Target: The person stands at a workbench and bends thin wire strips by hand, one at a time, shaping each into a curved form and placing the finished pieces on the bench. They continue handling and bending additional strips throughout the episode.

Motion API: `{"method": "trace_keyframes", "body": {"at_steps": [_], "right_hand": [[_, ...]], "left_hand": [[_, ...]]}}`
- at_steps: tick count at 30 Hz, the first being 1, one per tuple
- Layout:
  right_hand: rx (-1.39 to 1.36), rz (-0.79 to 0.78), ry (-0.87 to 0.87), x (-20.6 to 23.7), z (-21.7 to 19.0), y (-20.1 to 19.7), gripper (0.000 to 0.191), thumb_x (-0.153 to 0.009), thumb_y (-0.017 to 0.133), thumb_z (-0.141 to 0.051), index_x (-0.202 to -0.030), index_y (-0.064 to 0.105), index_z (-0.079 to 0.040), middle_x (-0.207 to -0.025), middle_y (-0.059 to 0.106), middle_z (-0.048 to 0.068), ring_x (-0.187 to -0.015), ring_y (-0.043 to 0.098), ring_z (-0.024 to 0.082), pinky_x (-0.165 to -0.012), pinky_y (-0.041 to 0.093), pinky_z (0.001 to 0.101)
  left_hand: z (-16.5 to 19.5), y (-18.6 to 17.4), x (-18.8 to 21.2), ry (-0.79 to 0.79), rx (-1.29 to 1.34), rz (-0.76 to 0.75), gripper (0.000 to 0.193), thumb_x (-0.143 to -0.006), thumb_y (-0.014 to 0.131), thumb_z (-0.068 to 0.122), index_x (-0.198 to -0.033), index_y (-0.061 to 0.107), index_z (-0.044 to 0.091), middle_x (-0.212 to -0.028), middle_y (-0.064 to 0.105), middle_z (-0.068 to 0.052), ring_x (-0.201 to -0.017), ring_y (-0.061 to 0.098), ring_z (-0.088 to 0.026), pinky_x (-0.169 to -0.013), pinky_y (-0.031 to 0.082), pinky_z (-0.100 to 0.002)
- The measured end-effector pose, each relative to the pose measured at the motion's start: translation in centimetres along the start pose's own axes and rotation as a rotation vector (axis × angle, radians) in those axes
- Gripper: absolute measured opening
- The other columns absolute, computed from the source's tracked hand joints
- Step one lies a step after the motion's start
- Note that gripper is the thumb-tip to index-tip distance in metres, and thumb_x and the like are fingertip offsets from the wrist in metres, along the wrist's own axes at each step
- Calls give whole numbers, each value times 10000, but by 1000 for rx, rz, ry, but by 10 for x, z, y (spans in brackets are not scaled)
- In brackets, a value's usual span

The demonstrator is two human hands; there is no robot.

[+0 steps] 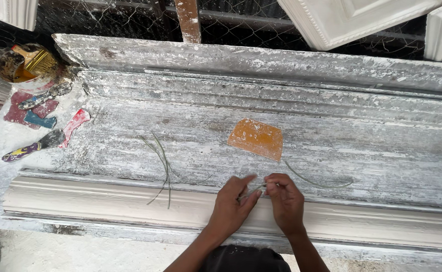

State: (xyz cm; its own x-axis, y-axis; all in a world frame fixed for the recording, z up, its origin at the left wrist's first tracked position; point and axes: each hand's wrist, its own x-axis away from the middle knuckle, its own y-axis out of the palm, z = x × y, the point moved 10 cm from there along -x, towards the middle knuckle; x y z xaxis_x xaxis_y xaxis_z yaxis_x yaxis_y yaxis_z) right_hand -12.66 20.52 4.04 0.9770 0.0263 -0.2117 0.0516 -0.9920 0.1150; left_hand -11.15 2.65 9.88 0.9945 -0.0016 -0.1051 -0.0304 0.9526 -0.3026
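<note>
Head view shows both hands meeting over the pale cast moulding strip (105, 201) at the near edge of the plaster-crusted tabletop (331, 151). The left hand (231, 209) and right hand (285, 201) each pinch one end of a thin fibre strand (255, 189), the fingers (248, 182) closed on it between thumb and forefinger. Just beyond the fingers lies an orange scraper (256, 138), flat on the grooved surface. To the right of the fingers a loose curved strand (311, 180) rests near the strip; to the left, a small bundle of strands (164, 168) crosses onto the moulding. Far left of the fingers sit a tin with a brush (27, 64) and several stained hand tools (42, 123). The held strand looks thin and slippery: pulled too hard it could snap or slide from the pinch, and a dragging wrist could mar the moulding if it is soft
</note>
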Motion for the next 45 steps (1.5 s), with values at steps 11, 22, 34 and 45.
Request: {"method": "trace_keyframes", "body": {"at_steps": [11,22,34,45], "right_hand": [[93,-222,422,13,43,19,300,-958,678,-144,-1224,691,-6,-1122,741,89,-963,700,142,-883,587,325],[-743,-297,603,26,29,29,243,-989,501,-215,-818,507,-43,-828,497,50,-749,472,142,-725,431,319],[-360,-184,422,23,20,17,231,-1059,500,-149,-1103,635,32,-757,502,39,-706,443,132,-654,399,286],[-798,74,509,15,40,3,161,-1071,521,-172,-1132,614,-55,-1013,677,82,-1003,643,195,-902,512,385]], "left_hand": [[-62,37,14,-413,320,-252,238,-986,639,230,-1101,718,37,-821,739,-53,-679,687,-103,-624,537,-254],[-44,58,23,-338,698,-540,316,-1047,614,262,-830,647,35,-729,516,32,-704,432,-62,-636,353,-245],[-15,32,13,-42,490,-392,151,-980,534,120,-919,650,44,-900,632,-14,-879,582,-120,-809,463,-283],[-3,27,11,-160,1134,-319,174,-1099,488,146,-1143,605,25,-1288,679,-139,-1239,591,-197,-1112,442,-364]]}}
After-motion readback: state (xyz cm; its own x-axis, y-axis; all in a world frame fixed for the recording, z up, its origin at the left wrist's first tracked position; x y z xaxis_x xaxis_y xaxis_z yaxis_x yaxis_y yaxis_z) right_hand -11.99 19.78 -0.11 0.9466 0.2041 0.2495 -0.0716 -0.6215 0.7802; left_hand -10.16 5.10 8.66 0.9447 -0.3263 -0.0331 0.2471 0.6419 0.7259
